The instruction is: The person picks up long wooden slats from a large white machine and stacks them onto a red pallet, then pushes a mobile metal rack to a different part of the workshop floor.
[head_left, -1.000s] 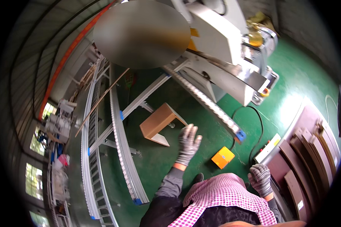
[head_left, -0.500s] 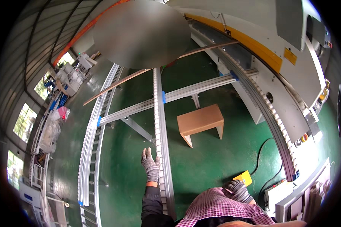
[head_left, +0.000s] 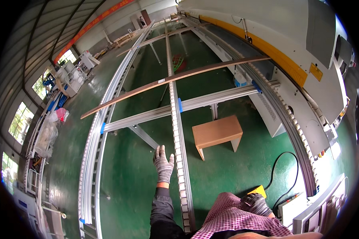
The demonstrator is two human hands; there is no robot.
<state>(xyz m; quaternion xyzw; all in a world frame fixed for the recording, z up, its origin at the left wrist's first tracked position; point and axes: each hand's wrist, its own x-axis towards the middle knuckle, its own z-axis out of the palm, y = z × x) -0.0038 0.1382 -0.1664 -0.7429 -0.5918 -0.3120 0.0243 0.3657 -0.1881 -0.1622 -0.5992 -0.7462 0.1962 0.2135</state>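
My left hand (head_left: 163, 165), in a grey striped glove, reaches forward over the green floor just left of the middle roller rail (head_left: 178, 155). Its fingers are stretched and the thumb stands apart; nothing is in it. My right hand (head_left: 257, 204), gloved the same way, is low against the pink checked apron (head_left: 231, 217). Its fingers are partly hidden, and I cannot make out whether they hold anything. Ahead of both hands, a long narrow brown board (head_left: 205, 69) lies slantwise across the rails.
A small brown bench (head_left: 217, 129) stands right of the middle rail, behind a yellow box-like thing (head_left: 257, 191) and a black cable (head_left: 273, 169). The left rail (head_left: 92, 159) and a crossbeam (head_left: 215, 97) frame the floor. A large machine (head_left: 267, 47) lines the right side.
The view has shifted, so the bench and rails sit slightly farther right. A blurred round patch no longer covers the far rails. The board's right part appears lower. My left hand stays open.
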